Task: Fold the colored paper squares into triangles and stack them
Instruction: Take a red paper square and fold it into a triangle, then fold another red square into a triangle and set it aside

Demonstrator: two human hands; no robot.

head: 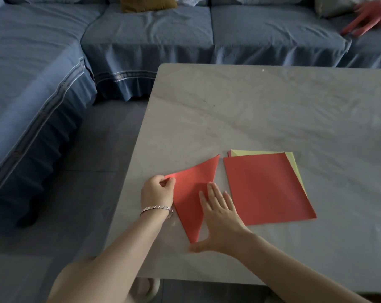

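Head view: blue-covered sofa at far left and along the back, mustard cushion on it.
Left hand: bracelet at wrist, fingers curled, pinching left corner of red triangle.
Triangle: folded, flat on near left part of grey marble table, just beside the stack.
Right hand: fingers straight, pressing flat on triangle's right edge, thumb spread near lower tip.
Stack: red square on top, yellow sheet showing beneath along back and right edges.
Far right: blurred hand of another person on sofa.
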